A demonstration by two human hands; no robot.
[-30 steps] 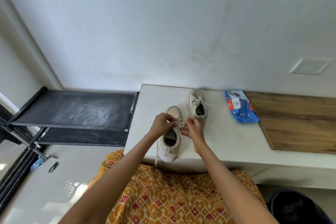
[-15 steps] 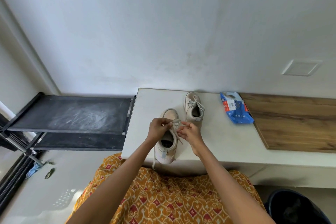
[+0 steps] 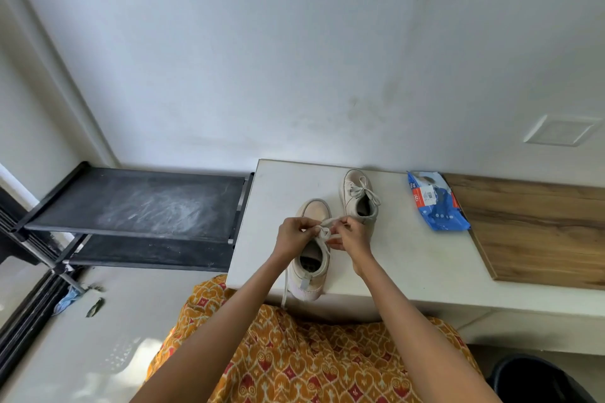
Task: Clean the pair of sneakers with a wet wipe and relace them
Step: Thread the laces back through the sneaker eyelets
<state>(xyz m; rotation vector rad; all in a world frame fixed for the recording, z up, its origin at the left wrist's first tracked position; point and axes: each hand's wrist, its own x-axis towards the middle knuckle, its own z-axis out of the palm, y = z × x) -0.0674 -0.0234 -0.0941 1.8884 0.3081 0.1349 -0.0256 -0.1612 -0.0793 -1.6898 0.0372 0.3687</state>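
Both the left hand (image 3: 292, 236) and right hand (image 3: 352, 234) pinch the lace (image 3: 324, 230) over the near sneaker (image 3: 311, 258) at the desk (image 3: 409, 258) edge, and should probably pull the loops evenly, keeping tension.

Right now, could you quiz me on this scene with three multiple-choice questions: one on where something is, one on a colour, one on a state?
1. Where is the wipes packet?
A. on the counter, right of the shoes
B. on the black rack
C. inside a shoe

2. What colour is it?
A. green
B. blue
C. yellow

3. What state is the far shoe in?
A. no lace
B. laced with a bow
C. upside down

Answers: 1 A, it lies on the white counter beside the wooden board. 2 B, its wrapper is blue. 3 B, a bow shows on it, while the left hand and right hand pinch the near shoe's lace.
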